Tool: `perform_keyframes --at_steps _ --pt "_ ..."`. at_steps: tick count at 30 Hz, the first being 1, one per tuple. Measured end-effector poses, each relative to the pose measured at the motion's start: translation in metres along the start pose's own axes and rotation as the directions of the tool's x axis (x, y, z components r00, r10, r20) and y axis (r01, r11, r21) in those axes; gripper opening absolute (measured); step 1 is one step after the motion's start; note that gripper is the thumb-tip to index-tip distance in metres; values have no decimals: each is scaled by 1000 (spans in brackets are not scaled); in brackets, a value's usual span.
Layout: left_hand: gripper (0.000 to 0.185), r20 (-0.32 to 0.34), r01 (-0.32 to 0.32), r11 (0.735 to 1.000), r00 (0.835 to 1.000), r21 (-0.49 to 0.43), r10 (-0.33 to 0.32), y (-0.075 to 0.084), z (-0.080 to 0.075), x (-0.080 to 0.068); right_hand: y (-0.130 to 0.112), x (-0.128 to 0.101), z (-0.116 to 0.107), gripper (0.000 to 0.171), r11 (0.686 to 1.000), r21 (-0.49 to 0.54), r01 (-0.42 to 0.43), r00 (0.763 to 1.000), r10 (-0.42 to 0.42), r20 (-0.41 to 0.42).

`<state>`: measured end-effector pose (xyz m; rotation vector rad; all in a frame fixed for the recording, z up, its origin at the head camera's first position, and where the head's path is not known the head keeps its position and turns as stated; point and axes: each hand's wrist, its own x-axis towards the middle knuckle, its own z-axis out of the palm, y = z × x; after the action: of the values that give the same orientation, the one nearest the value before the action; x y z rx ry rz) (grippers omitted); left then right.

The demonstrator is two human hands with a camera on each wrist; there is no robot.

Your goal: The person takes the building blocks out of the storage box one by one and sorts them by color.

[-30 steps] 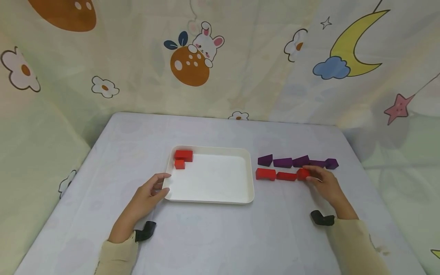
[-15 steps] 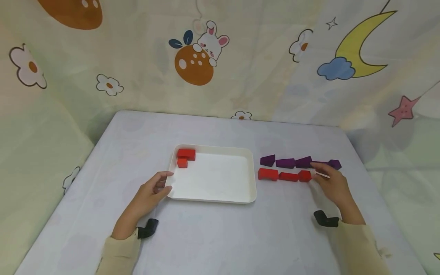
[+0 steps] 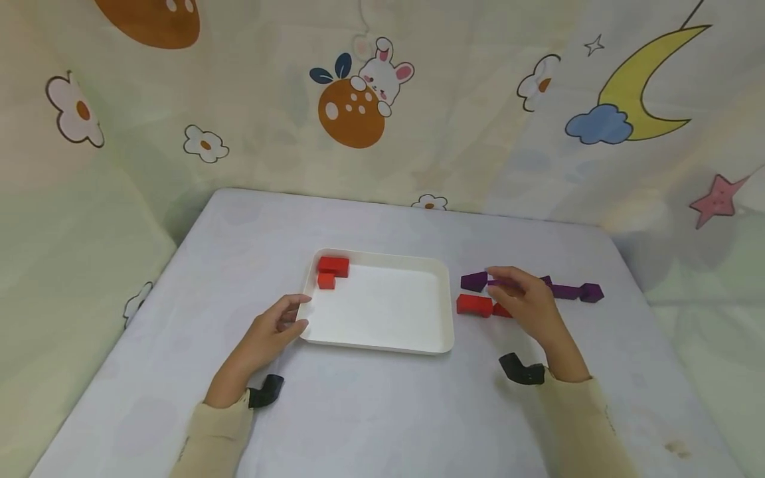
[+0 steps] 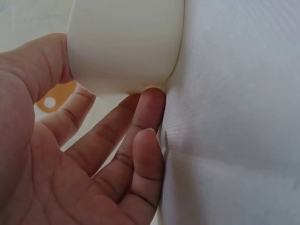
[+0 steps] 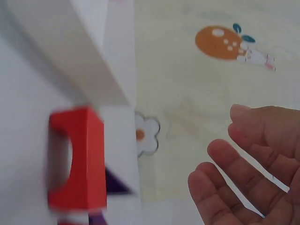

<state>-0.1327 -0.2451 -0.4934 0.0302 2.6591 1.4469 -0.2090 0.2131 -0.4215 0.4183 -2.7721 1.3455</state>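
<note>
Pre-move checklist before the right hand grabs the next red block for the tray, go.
1. Right hand free of load: ok, wrist view shows open fingers and no grip.
2. Red block beside the tray reachable: ok, just left of that hand.
3. Second red block: cannot tell, mostly hidden by the hand.
4. Tray steadied: ok, left hand touches its near-left corner.
5. Free tray floor: ok, only two red blocks in the far-left corner.
6. Purple blocks clear of hand: cannot tell.

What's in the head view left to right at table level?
Left hand → two red blocks in the white tray → red arch block on the table → right hand → purple blocks at the row's far end.
</note>
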Motion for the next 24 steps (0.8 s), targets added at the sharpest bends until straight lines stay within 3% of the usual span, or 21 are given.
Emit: perform_keyframes --at_steps 4,13,24 --pt "46 5 4 1000 1000 -3 -4 -1 1 1 -14 17 19 36 995 87 46 998 -48 31" --pt "46 3 14 1000 1000 9 -14 -2 1 2 -32 63 60 38 988 136 72 978 -97 186" --pt "46 -3 21 1000 1000 4 -21 -2 2 2 -49 99 127 40 966 249 -62 946 -23 325"
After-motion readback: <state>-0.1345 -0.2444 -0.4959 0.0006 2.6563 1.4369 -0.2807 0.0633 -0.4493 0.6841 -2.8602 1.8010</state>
